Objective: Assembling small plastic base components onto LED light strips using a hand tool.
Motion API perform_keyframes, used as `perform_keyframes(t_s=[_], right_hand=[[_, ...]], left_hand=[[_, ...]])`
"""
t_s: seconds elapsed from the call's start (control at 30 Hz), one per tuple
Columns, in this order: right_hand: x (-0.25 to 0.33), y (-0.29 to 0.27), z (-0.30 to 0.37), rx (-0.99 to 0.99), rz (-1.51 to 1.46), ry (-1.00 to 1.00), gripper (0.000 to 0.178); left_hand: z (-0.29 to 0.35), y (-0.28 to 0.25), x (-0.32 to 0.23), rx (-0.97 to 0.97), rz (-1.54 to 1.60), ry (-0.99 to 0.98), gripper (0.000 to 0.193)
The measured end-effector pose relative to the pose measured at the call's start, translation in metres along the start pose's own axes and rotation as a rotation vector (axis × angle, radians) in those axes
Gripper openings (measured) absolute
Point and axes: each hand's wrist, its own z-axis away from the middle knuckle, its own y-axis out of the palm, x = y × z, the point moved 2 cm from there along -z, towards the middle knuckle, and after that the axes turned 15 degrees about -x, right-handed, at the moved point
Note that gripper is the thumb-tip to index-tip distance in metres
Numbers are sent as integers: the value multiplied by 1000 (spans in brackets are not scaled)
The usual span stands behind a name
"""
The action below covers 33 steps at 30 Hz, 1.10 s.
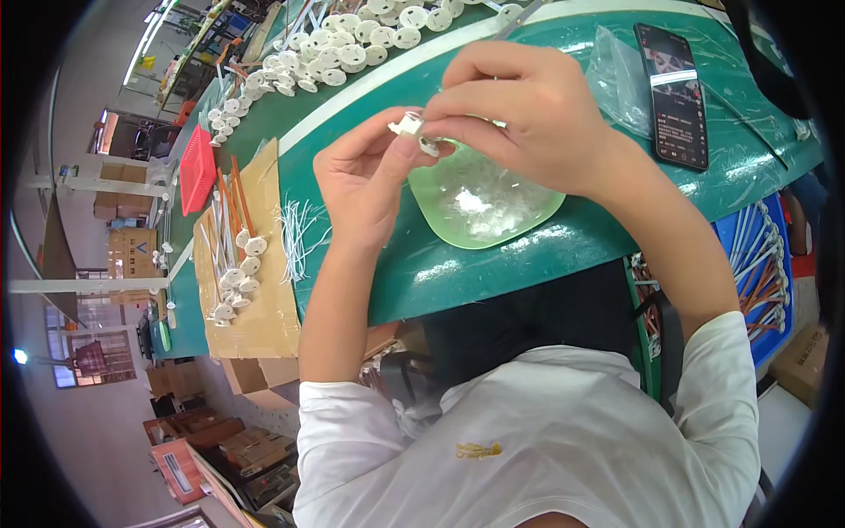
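Observation:
My left hand [365,180] pinches a small white plastic part [407,125] between thumb and fingers above the table. Close against that part, my right hand [528,110] has its thumb and fingertips pressed together; what they hold, if anything, is too small to make out. Just below both hands sits a light green bowl [486,239] with small clear and whitish pieces in it. The right hand and its wrist cover the bowl's upper right part.
Rows of white discs on stems [352,55] lie along the back. At left are cardboard [255,299] bearing discs with orange stems, thin white wires [297,238] and a red basket [197,172]. A phone [673,97] lies right; a blue crate [761,339] stands beyond my right arm.

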Motion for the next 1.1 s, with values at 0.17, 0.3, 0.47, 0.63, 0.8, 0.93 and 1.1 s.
perform_keyframes(t_s=[0.17, 0.3, 0.47, 0.63, 0.8, 0.93, 1.1], right_hand=[[6, -6, -5, 4, 33, -61, 16], [8, -2, -6, -17, 59, -114, 15], [3, 6, 7, -66, 77, -157, 15], [7, 9, 8, -59, 102, -152, 19], [8, 8, 6, -42, 48, -37, 16], [7, 4, 4, -38, -20, -13, 15], [3, 3, 6, 62, 68, -24, 17]], left_hand=[[1, -1, -1, -3, -134, 31, 27], [0, -1, -1, -17, -110, 22, 26], [0, -2, 1, -31, 13, -7, 26], [2, 0, 0, 6, 102, -61, 27], [2, 0, -4, 33, 141, -99, 28], [2, -2, -4, 9, 107, -93, 28], [2, 0, -3, 3, -147, -1, 27]])
